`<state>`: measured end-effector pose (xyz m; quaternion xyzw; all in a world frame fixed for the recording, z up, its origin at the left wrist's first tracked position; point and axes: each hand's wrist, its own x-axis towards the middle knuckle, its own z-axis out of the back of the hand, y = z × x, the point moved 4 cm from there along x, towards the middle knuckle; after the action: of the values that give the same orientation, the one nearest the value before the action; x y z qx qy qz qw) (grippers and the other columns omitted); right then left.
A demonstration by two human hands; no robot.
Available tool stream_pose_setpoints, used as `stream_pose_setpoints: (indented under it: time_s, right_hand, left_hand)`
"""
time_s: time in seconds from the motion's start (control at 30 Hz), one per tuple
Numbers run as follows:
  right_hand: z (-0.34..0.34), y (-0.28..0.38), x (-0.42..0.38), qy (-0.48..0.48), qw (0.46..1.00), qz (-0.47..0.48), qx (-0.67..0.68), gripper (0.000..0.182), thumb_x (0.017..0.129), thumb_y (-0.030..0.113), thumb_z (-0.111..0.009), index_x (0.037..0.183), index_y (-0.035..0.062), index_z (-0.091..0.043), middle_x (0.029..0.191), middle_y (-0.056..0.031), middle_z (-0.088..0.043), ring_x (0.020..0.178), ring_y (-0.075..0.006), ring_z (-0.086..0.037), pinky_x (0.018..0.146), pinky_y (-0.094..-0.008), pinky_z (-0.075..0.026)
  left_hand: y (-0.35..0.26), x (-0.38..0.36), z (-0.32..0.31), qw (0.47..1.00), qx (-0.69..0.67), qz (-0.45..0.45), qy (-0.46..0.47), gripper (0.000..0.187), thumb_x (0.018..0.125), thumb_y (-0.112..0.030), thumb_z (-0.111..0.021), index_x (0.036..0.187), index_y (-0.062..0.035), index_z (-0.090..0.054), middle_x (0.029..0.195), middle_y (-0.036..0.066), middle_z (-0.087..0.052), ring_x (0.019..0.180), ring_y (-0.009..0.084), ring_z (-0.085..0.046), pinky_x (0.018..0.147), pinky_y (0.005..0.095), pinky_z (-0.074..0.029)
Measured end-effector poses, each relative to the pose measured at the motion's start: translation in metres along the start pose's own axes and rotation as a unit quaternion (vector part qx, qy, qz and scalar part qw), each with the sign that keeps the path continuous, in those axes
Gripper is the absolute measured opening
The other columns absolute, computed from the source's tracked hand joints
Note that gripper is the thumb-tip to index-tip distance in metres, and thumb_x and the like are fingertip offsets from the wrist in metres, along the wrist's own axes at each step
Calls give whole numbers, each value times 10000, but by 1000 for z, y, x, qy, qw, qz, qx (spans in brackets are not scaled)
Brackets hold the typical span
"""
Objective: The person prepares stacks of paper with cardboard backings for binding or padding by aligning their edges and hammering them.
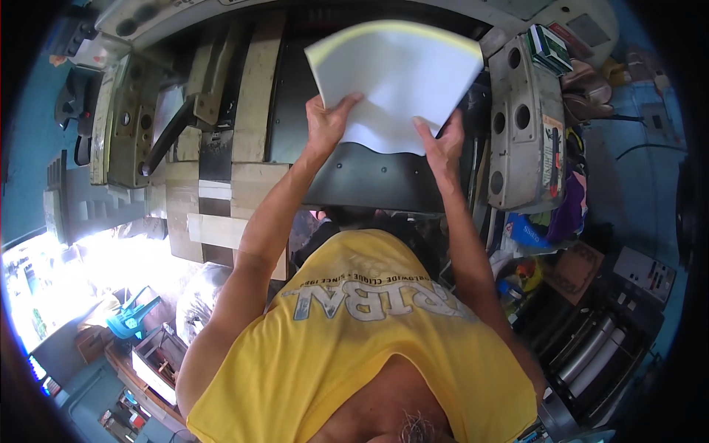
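A stack of white paper sheets (399,88) with a yellowish far edge is held up over a dark metal table (354,177). The sheets bow, and their near edge is wavy. My left hand (331,125) grips their left side, its thumb on top. On the right side my right hand (442,140) holds them the same way, thumb above and fingers partly hidden beneath.
Grey machine housings stand at the left (122,122) and right (521,125) of the table. Cardboard strips (255,96) cover its left part. A green box (550,50) rests on the right housing. A metal lever (171,136) juts out at left.
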<state>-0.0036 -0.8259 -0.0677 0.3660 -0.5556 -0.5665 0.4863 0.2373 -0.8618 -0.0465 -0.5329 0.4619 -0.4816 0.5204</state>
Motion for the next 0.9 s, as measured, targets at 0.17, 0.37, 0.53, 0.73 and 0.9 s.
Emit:
stream_pose_setpoints:
  time_s: [0.17, 0.37, 0.53, 0.73, 0.9]
  right_hand:
    - [-10, -49, -38, 4, 920, -251, 300, 616, 806, 114, -768, 1342, 0, -487, 1224, -141, -605, 1146, -242, -593, 960, -394, -495]
    - [-14, -125, -38, 61, 984, -154, -66, 379, 809, -5, -663, 1180, 43, -602, 1136, -118, -665, 930, -264, -681, 784, -415, -541]
    - [-2, -82, -27, 138, 877, 203, -413, 356, 724, -27, -596, 1072, 43, -575, 985, -153, -668, 931, -433, -635, 763, -527, -522]
    - [10, -137, 34, 77, 984, -129, -90, 426, 787, 95, -723, 1169, -2, -561, 1035, -210, -689, 874, -323, -698, 762, -413, -553]
    - [20, -162, 61, 141, 959, -111, -220, 432, 774, 117, -738, 1159, -11, -591, 953, -211, -703, 853, -331, -706, 774, -423, -569]
  left_hand:
    - [37, -12, -7, 950, -243, 122, -157, 331, 873, -120, -763, 1095, 83, -624, 1013, 127, -681, 855, 186, -655, 758, 344, -552]
    - [139, -47, 17, 894, -201, 376, -136, 604, 913, -384, -711, 1316, 12, -498, 1188, 171, -633, 1071, 288, -639, 891, 467, -558]
    - [121, 6, 81, 916, -183, 351, 62, 764, 936, -644, -501, 1316, 17, -545, 1208, 167, -662, 1065, 305, -674, 878, 453, -560]
    - [145, 40, 89, 913, 387, 85, 101, 391, 881, -279, -711, 1149, -15, -604, 937, 232, -702, 860, 399, -693, 746, 481, -556]
    - [120, 1, 70, 915, 385, -117, 38, 283, 883, -267, -706, 936, -41, -543, 660, 251, -595, 642, 478, -616, 577, 513, -505]
